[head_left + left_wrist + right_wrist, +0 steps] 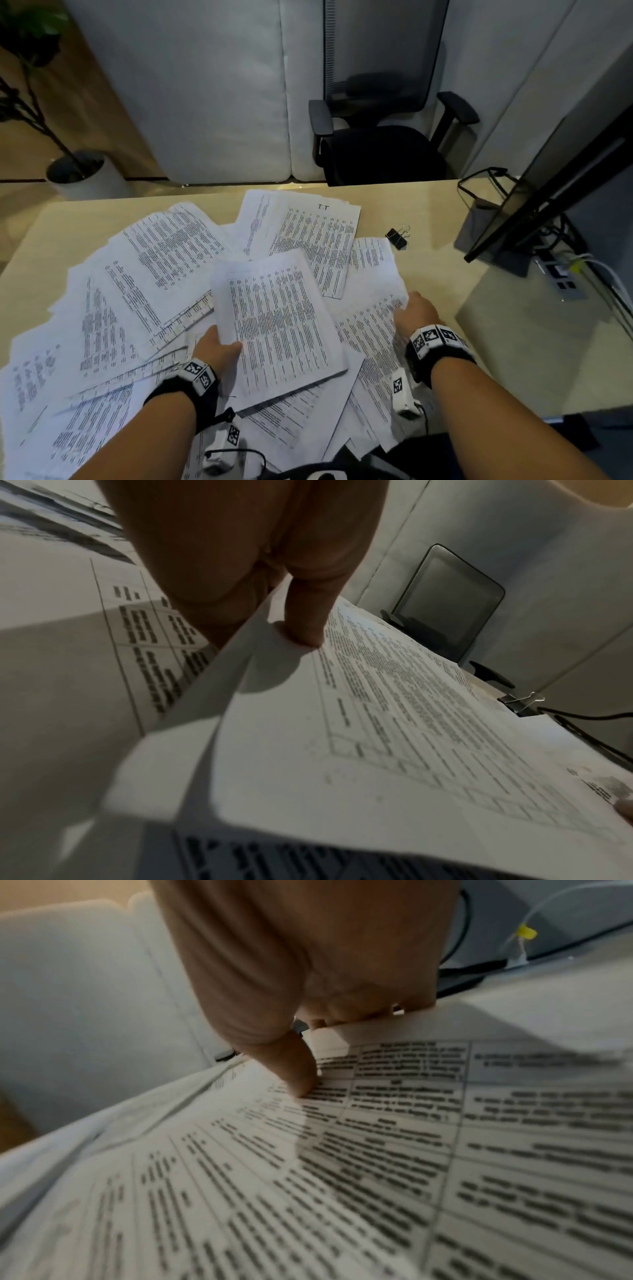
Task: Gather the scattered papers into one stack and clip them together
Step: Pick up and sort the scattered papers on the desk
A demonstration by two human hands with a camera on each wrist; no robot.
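Papers (144, 274): partial sheaf (281, 318) pinched in left hand (217, 353), right hand (416, 313) pinching another sheet (373, 329); loose sheets likely to slide apart.

Item list: what sits around my desk (445, 212), apart from the job.

Beyond the desk's far edge I see a black office chair (383, 137) with armrests and a mesh back, set against pale grey partition panels (205, 102). To my far left a potted plant (78, 171) stands on the floor in a pale round pot, its dark stems bare low down. At my right a dark monitor (548, 192) leans over the desk corner; below it lie a grey hub (558, 274) and white cables (613, 274), one carrying a yellow tag (527, 932).
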